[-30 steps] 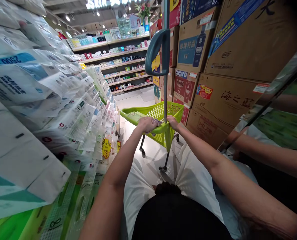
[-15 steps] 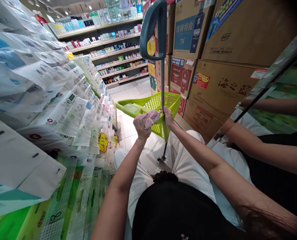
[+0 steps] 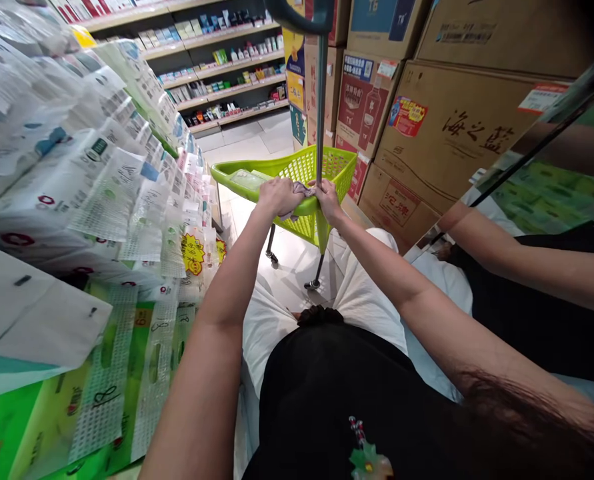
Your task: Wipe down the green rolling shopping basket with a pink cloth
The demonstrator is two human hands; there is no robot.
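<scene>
A lime-green wheeled shopping basket point(image 3: 337, 163) stands in the aisle in front of me, its grey pull handle pole point(image 3: 319, 100) rising upright from its near rim. My left hand point(image 3: 277, 195) is closed over a pinkish cloth point(image 3: 301, 191) pressed onto the near rim. My right hand point(image 3: 327, 200) grips the rim right at the foot of the pole. A flat green packet point(image 3: 247, 179) lies inside the basket.
Stacked packs of tissue paper point(image 3: 101, 193) line the left side. Brown cardboard cartons point(image 3: 457, 140) are piled on the right. A mirrored panel point(image 3: 541, 200) at the right reflects my arm. Product shelves point(image 3: 227, 73) stand at the aisle's far end, with tiled floor point(image 3: 287, 267) below.
My left hand, which had lifted the pink cloth off the rim, has come back down and presses it on the rim again. The camera has tilted downward.
</scene>
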